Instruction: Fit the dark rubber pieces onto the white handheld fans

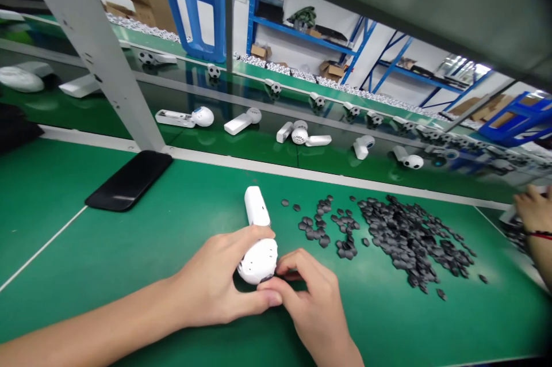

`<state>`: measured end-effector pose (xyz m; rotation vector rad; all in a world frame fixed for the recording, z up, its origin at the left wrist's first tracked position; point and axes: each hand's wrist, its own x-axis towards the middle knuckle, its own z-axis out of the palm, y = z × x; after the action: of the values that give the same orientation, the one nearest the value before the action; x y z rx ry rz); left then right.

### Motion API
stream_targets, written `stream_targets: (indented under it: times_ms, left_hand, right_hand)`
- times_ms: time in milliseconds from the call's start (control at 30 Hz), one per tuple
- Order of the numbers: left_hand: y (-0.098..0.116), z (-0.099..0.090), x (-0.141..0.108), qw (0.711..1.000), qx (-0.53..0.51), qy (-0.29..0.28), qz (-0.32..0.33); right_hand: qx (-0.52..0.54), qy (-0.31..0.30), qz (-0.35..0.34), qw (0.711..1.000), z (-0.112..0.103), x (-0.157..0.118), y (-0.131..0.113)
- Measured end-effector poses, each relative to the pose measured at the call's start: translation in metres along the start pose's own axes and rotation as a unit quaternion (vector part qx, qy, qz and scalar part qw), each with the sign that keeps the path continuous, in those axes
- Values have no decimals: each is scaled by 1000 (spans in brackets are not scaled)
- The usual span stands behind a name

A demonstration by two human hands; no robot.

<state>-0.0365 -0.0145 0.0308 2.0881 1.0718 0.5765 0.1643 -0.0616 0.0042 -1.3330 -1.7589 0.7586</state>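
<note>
A white device (pixel 260 259) with a round head and a rectangular handle lies on the green table (pixel 181 246), its handle pointing away from me. My left hand (pixel 226 275) is wrapped round the head, fingers over the top and thumb at the near side. At the head's lower right edge, my right hand (pixel 308 295) has thumb and index finger close together, touching a small dark piece (pixel 267 279) set against the white surface. To the right lies a spread pile of black patches (pixel 405 234), with smaller clusters nearer the device.
A black phone-like slab (pixel 129 181) lies at the left beside a grey metal post (pixel 103 50). Beyond the table's edge strip, a green conveyor (pixel 259 154) carries several white devices. Another person's hand (pixel 535 211) shows at the far right.
</note>
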Motion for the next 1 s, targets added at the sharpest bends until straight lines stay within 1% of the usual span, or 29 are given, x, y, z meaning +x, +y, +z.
stream_targets:
  times_ms: [33,100,167,200,233,267,300,333,367,433,467,533,633,700,767,833,867,933,1000]
  left_hand:
    - [0,-1,0,1000,4,0,-2]
    - [-1,-4,2,1000,12,6,2]
    - [-5,-9,3,1000,17,16,10]
    - [-7,-12,3,1000,13,21,13]
    - [-9,-14,4,1000,3,25,15]
    - [-11,-17,4,999,-10,28,15]
    - [-12,-20,4,999,-27,31,15]
    - [-13,-23,4,998,-47,36,14]
    - [-14,-26,3,997,-68,43,12]
    - [-13,-30,3,992,-113,60,9]
    - [-13,-31,3,989,-135,68,7]
    - [-12,-32,3,984,-161,79,7]
    - [-10,-27,3,985,-150,86,1]
    - [-11,-23,2,987,-137,86,-4]
    - [-12,-20,2,988,-127,82,-10]
    - [-13,-18,1,990,-111,83,-18]
    - [-13,-17,2,991,-101,85,-26]
    - [-12,-16,3,992,-83,86,-51]
    - [-11,-13,5,991,-69,78,-81]
  right_hand:
    - [6,-13,-11,1000,-1,0,-1]
    - [7,-63,-37,997,-9,0,-3]
    - [-17,-106,-52,993,-28,0,-1]
    - [-38,-114,-49,992,-41,1,3]
    - [-66,-89,-42,993,-57,2,10]
    - [-100,-47,-16,994,-73,5,19]
    - [-139,2,16,990,-90,8,30]
    - [-185,45,47,981,-106,11,42]
    - [-231,60,68,969,-120,14,53]
    - [-287,29,84,954,-141,17,73]
    - [-302,9,82,950,-147,18,79]
    - [-319,-27,74,944,-152,15,85]
    - [-352,-63,78,930,-149,10,83]
    - [-372,-79,83,921,-145,8,80]
    - [-379,-81,76,919,-142,10,79]
    - [-367,-69,63,926,-139,14,80]
    - [-355,-53,55,932,-138,17,80]
    - [-326,-5,40,944,-135,20,79]
    - [-288,43,38,956,-129,20,72]
